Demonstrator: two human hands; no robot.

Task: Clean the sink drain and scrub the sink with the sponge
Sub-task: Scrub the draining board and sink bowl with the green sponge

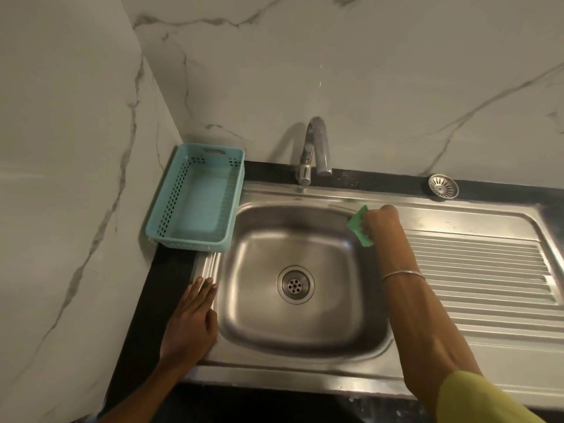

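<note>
Item: right hand [380, 219], my working grip, fingers curled over the green sponge [360, 225] and pressing it to the back right corner of the basin rim, where the rim meets the ribbed draining board [476, 270]. The sponge's long axis runs roughly front to back along that rim edge; most of it shows just left of my knuckles. Item: left hand [192, 319], released, fingers straight and flat on the sink's left rim [210, 264], holding nothing. Item: drain [295, 284], centre of the basin floor, forward and left of the sponge, well below it; I judge the right hand the one to reach it, since it already carries the sponge. Item: strainer [443, 185], out of the drain, on the dark desk [381, 181] behind the basin, right of the tap [316, 148]. Item: blue basket [171, 209], left of the basin, overlapping its rim.
</note>
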